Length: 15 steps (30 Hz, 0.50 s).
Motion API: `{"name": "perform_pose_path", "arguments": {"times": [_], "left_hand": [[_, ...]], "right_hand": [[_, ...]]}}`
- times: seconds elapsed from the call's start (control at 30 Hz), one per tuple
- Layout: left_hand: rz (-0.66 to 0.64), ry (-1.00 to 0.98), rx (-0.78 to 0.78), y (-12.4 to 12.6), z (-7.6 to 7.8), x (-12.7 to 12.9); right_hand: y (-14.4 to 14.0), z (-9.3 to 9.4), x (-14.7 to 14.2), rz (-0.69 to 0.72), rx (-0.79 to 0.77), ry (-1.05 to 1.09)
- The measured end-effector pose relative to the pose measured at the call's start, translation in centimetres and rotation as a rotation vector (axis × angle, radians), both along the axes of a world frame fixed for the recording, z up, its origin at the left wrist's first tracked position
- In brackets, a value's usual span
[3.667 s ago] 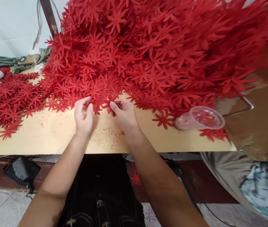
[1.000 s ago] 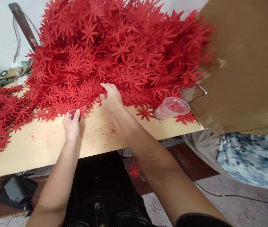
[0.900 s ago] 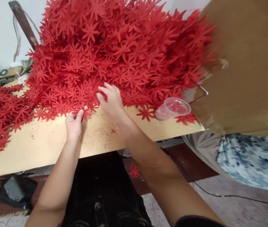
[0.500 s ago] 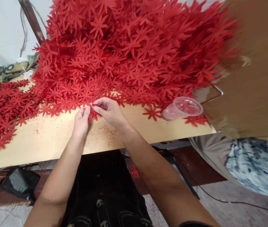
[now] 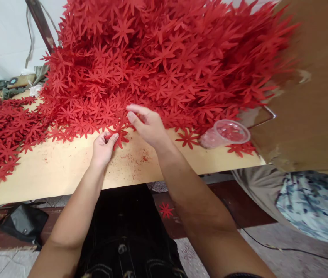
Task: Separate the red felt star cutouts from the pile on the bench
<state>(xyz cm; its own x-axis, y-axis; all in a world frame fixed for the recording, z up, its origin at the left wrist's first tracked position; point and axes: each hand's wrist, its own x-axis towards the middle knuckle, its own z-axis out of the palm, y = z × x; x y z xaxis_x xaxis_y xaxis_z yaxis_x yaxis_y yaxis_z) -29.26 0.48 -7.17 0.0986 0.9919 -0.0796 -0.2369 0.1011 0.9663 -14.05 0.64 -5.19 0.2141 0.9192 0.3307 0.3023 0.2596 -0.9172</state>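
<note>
Nearest, left hand [image 5: 102, 146] pinches a red flower cutout [image 5: 118, 134] at the wooden table [image 5: 65, 173] edge. Right hand [image 5: 149, 125] beyond, fingers loosely spread, empty, over the heaped red cutouts [image 5: 158, 65]. Plastic cup [image 5: 227, 133] right.

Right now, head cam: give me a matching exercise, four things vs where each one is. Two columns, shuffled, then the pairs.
Things:
1. left hand
2. right hand
3. clear plastic cup
4. lone red flower

Places:
A. on its side on the table's right part, by the brown board
B. on the floor under the table edge
C. pinching a red flower cutout at the near edge of the pile
D. open, fingers spread, over the pile's front edge

Pairs: 1-C, 2-D, 3-A, 4-B
</note>
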Motion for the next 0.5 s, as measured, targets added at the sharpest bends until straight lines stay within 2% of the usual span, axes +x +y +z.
{"name": "perform_pose_path", "arguments": {"times": [0.1,0.17,0.23,0.33,0.5], "left_hand": [[-0.022,-0.029,0.023,0.1,-0.1,0.0],[-0.018,-0.05,0.04,0.1,-0.2,-0.1],[-0.025,-0.049,0.047,0.1,-0.2,-0.1],[-0.083,-0.016,0.052,0.0,-0.3,0.0],[-0.077,-0.044,0.071,0.1,-0.6,0.1]], "right_hand": [[-1.4,-0.1,-1.9,0.293,-0.179,0.213],[-1.8,-0.5,-2.8,0.366,-0.233,0.288],[-1.8,-0.9,-3.1,0.321,-0.224,0.338],[-1.3,-1.4,-3.0,0.176,-0.183,0.361],[0.9,-2.4,-1.4,-0.098,-0.067,0.196]]}}
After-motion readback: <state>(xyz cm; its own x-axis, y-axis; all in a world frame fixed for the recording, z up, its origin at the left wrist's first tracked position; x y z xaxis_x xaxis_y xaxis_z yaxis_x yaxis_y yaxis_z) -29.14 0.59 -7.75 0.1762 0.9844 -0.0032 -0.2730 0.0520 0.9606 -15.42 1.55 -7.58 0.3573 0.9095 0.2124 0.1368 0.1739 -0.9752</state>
